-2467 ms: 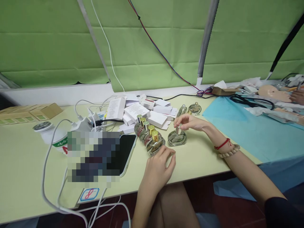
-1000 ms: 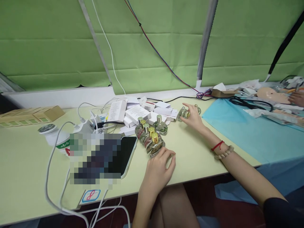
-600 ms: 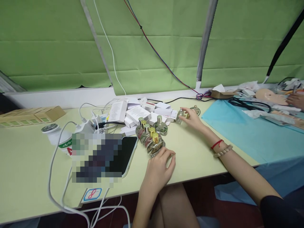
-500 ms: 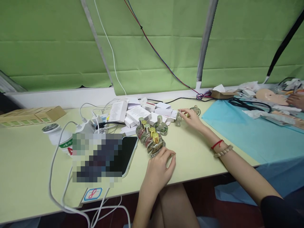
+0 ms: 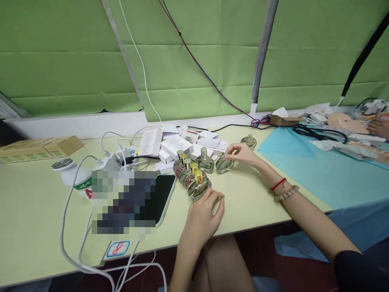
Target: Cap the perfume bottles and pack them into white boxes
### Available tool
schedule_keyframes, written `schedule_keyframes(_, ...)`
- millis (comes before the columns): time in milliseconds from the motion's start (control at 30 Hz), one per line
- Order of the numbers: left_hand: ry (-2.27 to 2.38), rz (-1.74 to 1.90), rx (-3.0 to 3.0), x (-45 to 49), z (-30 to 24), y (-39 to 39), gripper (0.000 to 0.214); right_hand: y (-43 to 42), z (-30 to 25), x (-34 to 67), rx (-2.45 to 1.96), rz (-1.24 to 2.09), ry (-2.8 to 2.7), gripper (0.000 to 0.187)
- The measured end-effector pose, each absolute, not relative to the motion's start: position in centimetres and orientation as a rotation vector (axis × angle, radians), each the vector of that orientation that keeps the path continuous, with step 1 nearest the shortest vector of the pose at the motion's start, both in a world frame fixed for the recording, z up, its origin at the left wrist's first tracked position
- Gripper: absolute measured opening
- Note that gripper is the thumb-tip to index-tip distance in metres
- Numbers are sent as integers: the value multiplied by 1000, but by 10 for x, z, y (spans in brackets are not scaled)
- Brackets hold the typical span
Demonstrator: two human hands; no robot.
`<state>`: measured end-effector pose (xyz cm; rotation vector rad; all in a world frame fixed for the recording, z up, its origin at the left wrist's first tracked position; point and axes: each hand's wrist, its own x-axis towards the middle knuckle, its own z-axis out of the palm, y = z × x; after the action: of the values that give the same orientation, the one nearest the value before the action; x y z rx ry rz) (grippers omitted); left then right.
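My right hand (image 5: pixel 242 155) pinches the top of a clear glass perfume bottle (image 5: pixel 224 165), which stands upright or nearly so on the table. Its cap is hidden by my fingers. Just left of it is another perfume bottle (image 5: pixel 206 162) with a pale shiny cap. Several more bottles stand close together in a slanting row, with gold and pale green caps; the nearest one (image 5: pixel 199 188) has a gold cap. My left hand (image 5: pixel 206 213) rests on the table beside that nearest bottle, fingers loosely bent and thumb a little apart, with nothing visible in it.
A round ornate bottle (image 5: pixel 249 142) lies behind my right hand. White cartons (image 5: pixel 176 146) pile up behind the row. To the left are a phone (image 5: pixel 165 190), a power strip (image 5: pixel 110 162), a white jar (image 5: pixel 73 174) and trailing cables. Another person's hand (image 5: pixel 379 126) shows far right.
My right hand has shifted slightly toward me and left. The bottle at its fingers has turned from a narrow side view to its broad face and stands nearer the others. My left hand stays put.
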<state>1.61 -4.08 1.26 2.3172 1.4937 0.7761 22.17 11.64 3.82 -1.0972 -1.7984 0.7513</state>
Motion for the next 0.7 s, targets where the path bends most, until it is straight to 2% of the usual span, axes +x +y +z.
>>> schedule_keyframes(700,1488,779,2322,17,13,-40,20,110,42,224,-1103,1017,-1928,42)
